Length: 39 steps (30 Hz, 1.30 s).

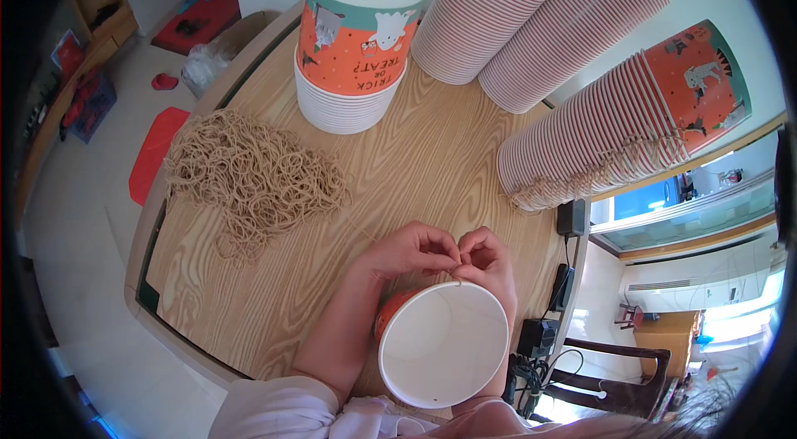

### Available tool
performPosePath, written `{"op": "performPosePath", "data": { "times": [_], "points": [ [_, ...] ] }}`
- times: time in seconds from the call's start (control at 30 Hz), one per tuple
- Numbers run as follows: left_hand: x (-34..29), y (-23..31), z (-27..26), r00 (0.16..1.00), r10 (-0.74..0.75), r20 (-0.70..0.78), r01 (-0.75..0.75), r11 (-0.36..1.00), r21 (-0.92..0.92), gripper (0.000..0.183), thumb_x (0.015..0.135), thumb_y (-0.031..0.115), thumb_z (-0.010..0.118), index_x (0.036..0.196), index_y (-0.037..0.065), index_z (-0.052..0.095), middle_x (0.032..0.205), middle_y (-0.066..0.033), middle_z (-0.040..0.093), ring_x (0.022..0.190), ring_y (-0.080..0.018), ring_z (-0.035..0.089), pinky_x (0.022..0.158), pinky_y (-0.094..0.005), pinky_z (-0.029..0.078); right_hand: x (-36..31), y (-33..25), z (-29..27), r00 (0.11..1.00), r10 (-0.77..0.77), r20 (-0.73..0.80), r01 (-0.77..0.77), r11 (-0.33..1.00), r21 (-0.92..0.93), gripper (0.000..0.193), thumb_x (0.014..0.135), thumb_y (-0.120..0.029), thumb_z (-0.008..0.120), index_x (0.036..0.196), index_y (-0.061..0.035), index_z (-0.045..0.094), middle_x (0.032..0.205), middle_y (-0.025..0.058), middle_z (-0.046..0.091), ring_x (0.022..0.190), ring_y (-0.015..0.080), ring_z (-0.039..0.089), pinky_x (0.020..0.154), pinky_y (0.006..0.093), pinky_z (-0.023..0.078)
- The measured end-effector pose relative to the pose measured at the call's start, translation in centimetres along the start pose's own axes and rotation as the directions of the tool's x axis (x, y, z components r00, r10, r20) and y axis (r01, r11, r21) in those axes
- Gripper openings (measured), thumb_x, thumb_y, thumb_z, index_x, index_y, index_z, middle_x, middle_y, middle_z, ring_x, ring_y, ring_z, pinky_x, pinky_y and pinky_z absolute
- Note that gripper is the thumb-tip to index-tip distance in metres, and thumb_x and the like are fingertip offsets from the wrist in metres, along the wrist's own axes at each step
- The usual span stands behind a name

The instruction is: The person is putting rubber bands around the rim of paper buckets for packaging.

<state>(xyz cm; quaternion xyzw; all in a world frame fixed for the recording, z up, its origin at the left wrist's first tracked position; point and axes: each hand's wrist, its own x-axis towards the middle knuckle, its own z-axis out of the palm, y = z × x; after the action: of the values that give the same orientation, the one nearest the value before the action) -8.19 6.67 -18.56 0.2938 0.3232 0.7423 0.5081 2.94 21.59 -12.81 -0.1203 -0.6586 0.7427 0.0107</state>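
Note:
A paper bucket (444, 345), white inside with a bit of orange outer wall showing, rests against me with its mouth tilted toward me. At its far rim my left hand (418, 250) and my right hand (488, 256) meet, fingertips pinched together. Between them is a short piece of tan twine (458, 279) that reaches the rim. The fingers partly cover it, so any knot is hidden. To the left lies a loose, tangled heap of the same twine (257, 177), and a thin strand seems to run from it toward my left hand.
Upside-down orange and green buckets (359, 49) are nested at the back. Tall nested stacks (506, 11) lean at back right; a nearer stack (581, 136) has twine along its side. Black power adapters and cables (538, 338) line the table's right edge, near a dark chair (614, 372).

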Motion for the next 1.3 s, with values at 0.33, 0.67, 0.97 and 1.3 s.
{"op": "performPosePath", "data": {
  "times": [0.33, 0.67, 0.97, 1.3],
  "points": [
    [0.0, 0.3, 0.1, 1.0, -0.004, -0.007, 0.004, 0.994, -0.109, 0.009, 0.084, 0.006, 0.066, 0.093, 0.002, 0.065, 0.077, 0.0004, 0.061, 0.064, -0.0062, 0.054, 0.055, -0.021, 0.042, 0.2, 0.4, -0.4, 0.99, -0.136, 0.049, 0.132, 0.989, 0.073, 0.018, 0.076, 0.009, 0.065, 0.089, -0.0018, 0.059, 0.087, 0.0022, 0.055, 0.081, 0.0109, 0.053, 0.073, 0.0231, 0.04],
    [0.0, 0.3, 0.3, 0.999, -0.008, -0.045, -0.001, 0.982, -0.187, 0.006, 0.088, 0.009, 0.06, 0.092, 0.005, 0.058, 0.076, -0.0014, 0.06, 0.062, -0.0073, 0.053, 0.052, -0.0211, 0.039, -0.3, 1.0, -0.5, 0.983, -0.181, 0.039, 0.166, 0.954, 0.251, 0.018, 0.075, 0.01, 0.065, 0.09, -0.0004, 0.061, 0.09, 0.0058, 0.058, 0.083, 0.0131, 0.055, 0.074, 0.024, 0.042],
    [0.0, 0.7, 0.3, 0.997, 0.012, -0.073, -0.026, 0.981, -0.191, 0.004, 0.09, 0.009, 0.056, 0.092, 0.005, 0.055, 0.077, -0.0028, 0.062, 0.062, -0.008, 0.053, 0.051, -0.0206, 0.039, 0.2, 2.9, -2.1, 0.873, -0.25, 0.418, 0.096, 0.929, 0.357, 0.039, 0.082, -0.028, 0.068, 0.103, 0.005, 0.066, 0.104, 0.0175, 0.065, 0.098, 0.0269, 0.059, 0.088, 0.0398, 0.043],
    [-0.9, 1.3, -0.2, 0.991, -0.003, 0.136, 0.018, 0.993, -0.115, 0.022, 0.085, 0.009, 0.065, 0.104, 0.004, 0.054, 0.092, -0.0084, 0.063, 0.074, -0.0121, 0.059, 0.063, -0.0238, 0.048, 3.3, 6.2, -1.4, 0.962, -0.156, -0.223, 0.262, 0.748, 0.61, 0.003, 0.087, -0.006, 0.058, 0.088, -0.0051, 0.055, 0.068, 0.0021, 0.047, 0.065, 0.0127, 0.043, 0.067, 0.0292, 0.037]
  ]
}}
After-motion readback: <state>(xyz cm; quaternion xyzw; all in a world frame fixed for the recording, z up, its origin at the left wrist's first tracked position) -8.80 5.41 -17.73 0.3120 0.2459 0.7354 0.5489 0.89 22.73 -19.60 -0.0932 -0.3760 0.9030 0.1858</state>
